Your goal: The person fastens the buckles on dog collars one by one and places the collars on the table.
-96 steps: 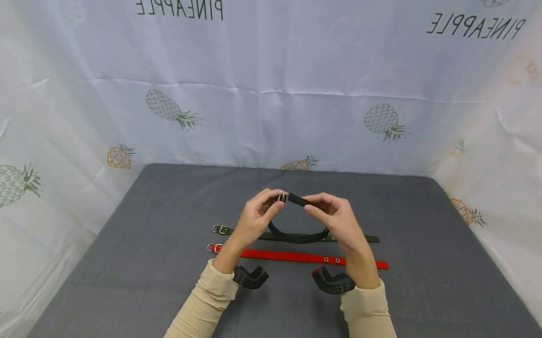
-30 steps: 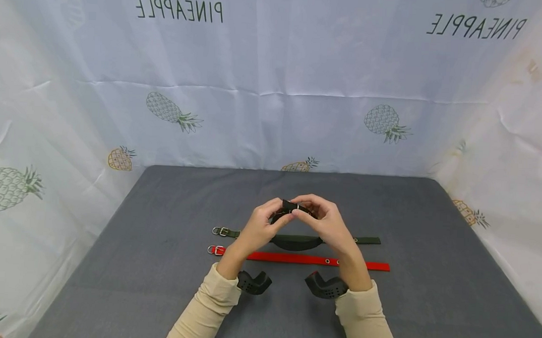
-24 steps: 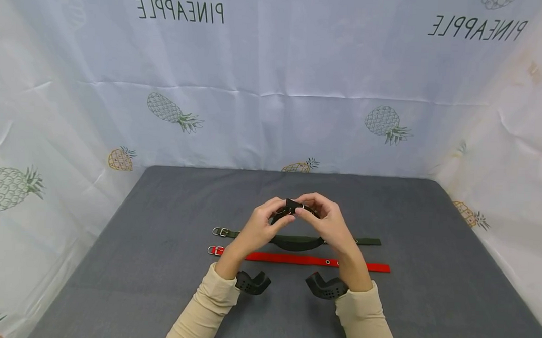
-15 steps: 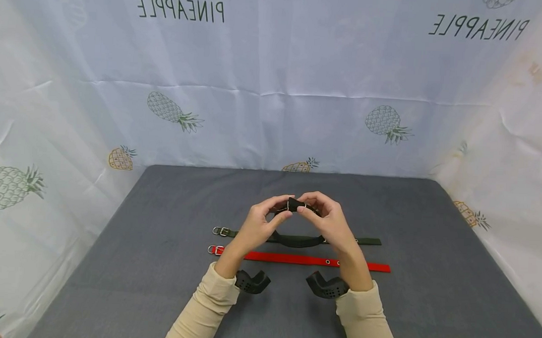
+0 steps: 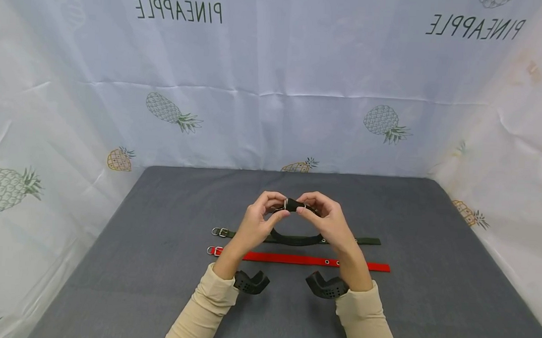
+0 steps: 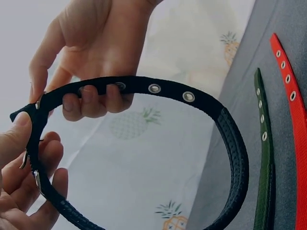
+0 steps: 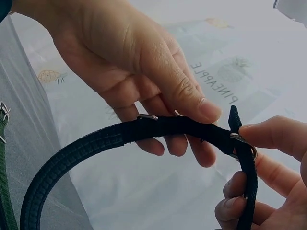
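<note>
Left hand: pinched the buckle end of the black collar
Right hand: fingers curled round the tip end, feeding it into the buckle
Collar: looped in the air over the middle of the grey table
Risk: the tip looked barely through, so a loosened pinch could let it spring out
Table: green collar and red collar lay flat toward the near edge
Room: pineapple-print sheet hung behind the far edge

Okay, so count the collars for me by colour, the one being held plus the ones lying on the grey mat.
Black collar: 1, held up by the left hand and right hand
Dark green collar: 1, on the mat
Red collar: 1, on the mat
Total: 3
</note>
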{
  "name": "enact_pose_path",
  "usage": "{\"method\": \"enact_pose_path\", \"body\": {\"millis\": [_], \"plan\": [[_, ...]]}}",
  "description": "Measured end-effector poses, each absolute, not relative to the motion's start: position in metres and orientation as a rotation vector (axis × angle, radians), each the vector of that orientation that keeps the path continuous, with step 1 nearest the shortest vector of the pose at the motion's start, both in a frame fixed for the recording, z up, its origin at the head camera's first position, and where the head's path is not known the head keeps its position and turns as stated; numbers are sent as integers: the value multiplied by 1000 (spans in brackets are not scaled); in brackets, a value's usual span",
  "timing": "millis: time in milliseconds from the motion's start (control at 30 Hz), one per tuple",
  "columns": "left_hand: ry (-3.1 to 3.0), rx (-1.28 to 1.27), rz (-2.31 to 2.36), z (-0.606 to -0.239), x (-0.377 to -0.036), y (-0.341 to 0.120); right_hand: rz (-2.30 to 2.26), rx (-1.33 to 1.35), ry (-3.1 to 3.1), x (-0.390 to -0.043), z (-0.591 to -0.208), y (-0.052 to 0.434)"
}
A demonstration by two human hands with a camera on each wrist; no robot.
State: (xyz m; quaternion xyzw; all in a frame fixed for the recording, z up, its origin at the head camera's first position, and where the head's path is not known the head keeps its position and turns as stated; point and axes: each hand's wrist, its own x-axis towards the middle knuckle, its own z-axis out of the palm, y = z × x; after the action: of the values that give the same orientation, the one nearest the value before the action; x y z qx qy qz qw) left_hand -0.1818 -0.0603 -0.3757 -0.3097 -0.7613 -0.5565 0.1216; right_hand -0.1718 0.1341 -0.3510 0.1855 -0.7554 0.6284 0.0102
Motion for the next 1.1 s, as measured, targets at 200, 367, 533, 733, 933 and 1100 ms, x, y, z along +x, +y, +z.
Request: {"method": "enact_pose_path", "body": {"millis": [200, 367, 533, 733, 933, 1100], "plan": [[-2168, -922, -1626, -373, -181, -61, 1950, 589, -2348, -172, -352, 134], [-2130, -935, -1616, -372, -180, -61, 1929, 612, -2358, -171, -351, 133], [-2121, -934, -1595, -372, -180, -61, 1905, 614, -2384, -170, -349, 133], [-2127, -937, -1573, -373, -180, -61, 1900, 593, -2414, -170, -347, 132], [-2146, -938, -1556, -374, -181, -61, 1883, 552, -2449, -170, -347, 131], [-2159, -931, -1540, -374, -181, -61, 1882, 551, -2453, -171, -347, 130]]}}
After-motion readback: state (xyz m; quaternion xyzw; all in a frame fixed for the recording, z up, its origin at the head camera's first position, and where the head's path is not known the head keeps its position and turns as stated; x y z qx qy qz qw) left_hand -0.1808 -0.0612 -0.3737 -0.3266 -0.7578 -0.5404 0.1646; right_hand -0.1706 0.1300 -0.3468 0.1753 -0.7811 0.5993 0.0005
